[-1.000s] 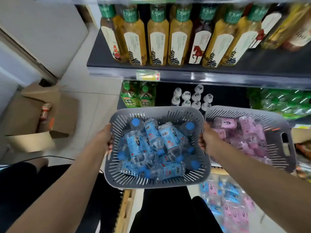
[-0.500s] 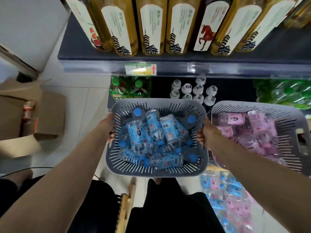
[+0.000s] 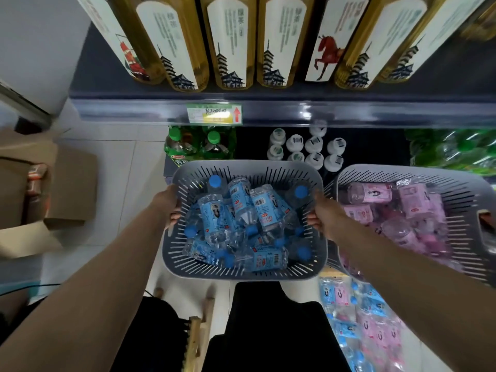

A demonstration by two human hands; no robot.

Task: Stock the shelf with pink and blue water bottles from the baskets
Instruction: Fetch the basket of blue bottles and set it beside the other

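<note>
Blue water bottles [image 3: 241,224] heaped in grey basket [image 3: 247,275], centre. I log left hand [image 3: 167,204] curled on rim at 9 o'clock, right hand [image 3: 326,216] likewise at 3. Pink bottles [image 3: 402,208] in neighbouring basket [image 3: 402,170]. Judged: basket carry; next, rest it, free one hand.

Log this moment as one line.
phase: holding | left hand: grips blue-bottle basket left rim | right hand: grips its right rim | pink-bottle basket: to its right
</note>
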